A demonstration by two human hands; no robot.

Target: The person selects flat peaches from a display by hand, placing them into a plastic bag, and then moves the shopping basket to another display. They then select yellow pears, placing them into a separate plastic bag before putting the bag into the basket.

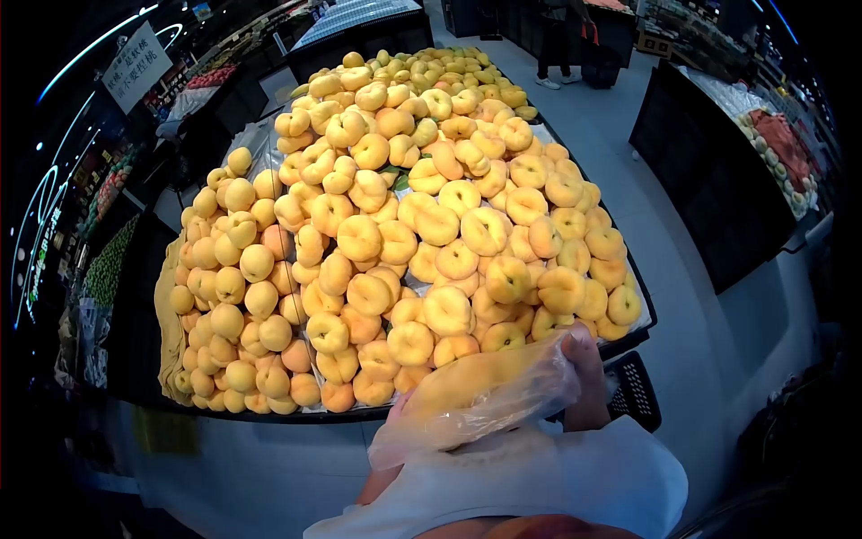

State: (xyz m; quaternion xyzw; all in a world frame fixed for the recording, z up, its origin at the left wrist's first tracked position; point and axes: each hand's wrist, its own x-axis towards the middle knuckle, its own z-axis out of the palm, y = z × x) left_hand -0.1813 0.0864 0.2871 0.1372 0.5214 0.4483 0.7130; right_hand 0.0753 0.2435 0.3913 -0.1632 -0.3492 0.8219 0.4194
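Note:
A clear plastic bag (489, 395) is stretched between my hands at the near edge of the fruit display, with yellow flat peaches showing through its film. My right hand (585, 373) is closed on the bag's right end, thumb on top. At the left end, my left hand (393, 415) grips the bag; its fingers are mostly hidden behind the plastic. Just beyond the bag lies a big heap of yellow flat peaches (446, 310). Round yellow peaches (231, 284) are piled to the left of a thin divider.
A black perforated basket (634, 392) is right of my right hand. Another fruit stand (709, 180) stands across the aisle floor (669, 216). At the back, a person (561, 40) stands beside a dark container (600, 65). A handwritten sign (136, 67) hangs at upper left.

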